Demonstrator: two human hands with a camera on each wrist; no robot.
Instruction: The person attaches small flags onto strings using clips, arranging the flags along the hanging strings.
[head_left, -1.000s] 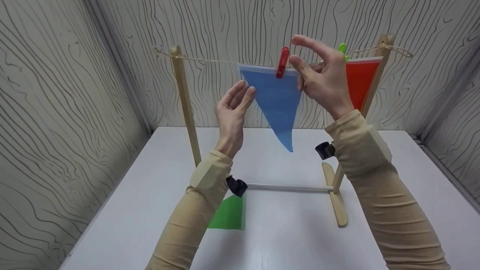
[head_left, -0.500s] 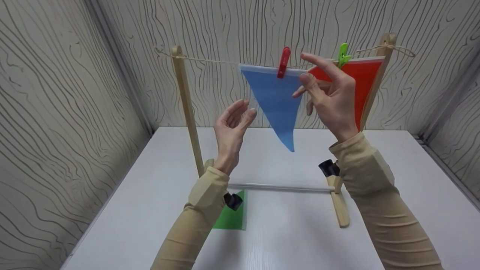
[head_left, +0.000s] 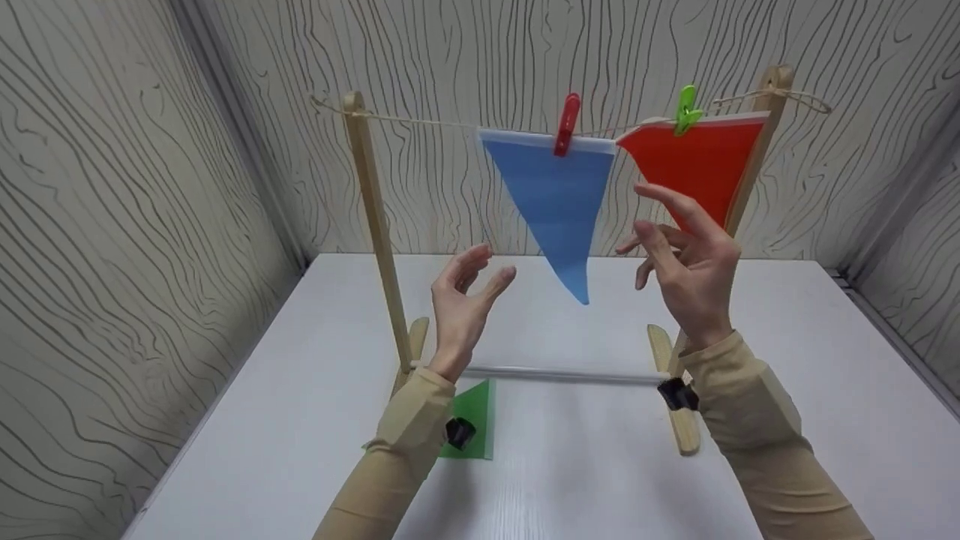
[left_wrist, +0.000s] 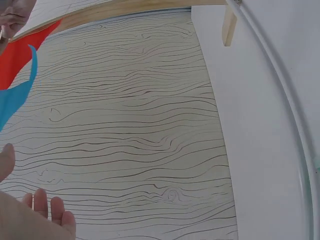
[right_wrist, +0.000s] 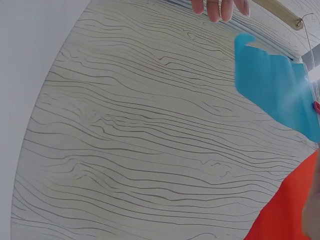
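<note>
A blue triangular pennant (head_left: 559,195) hangs from the string (head_left: 420,121), held by a red clothespin (head_left: 568,124) near the middle of its white top edge. To its right hangs a red pennant (head_left: 694,154) under a lime-green clip (head_left: 686,111). My left hand (head_left: 465,304) is in the air left of the blue pennant's tip, thumb and fingers apart, holding nothing. My right hand (head_left: 690,266) is also free, below the red pennant and overlapping its lower part in the head view, with its fingers loosely spread.
Wooden posts (head_left: 375,217) at left and right carry the string, tied at their tops. A white rod (head_left: 555,373) joins their wooden feet (head_left: 684,431) along the table (head_left: 570,465). A green pennant (head_left: 480,420) lies on the table, partly behind my left forearm.
Both hands have let go of the blue pennant and moved down away from it, the right one also slightly to the right. The pennant stays hanging by the red clothespin.
</note>
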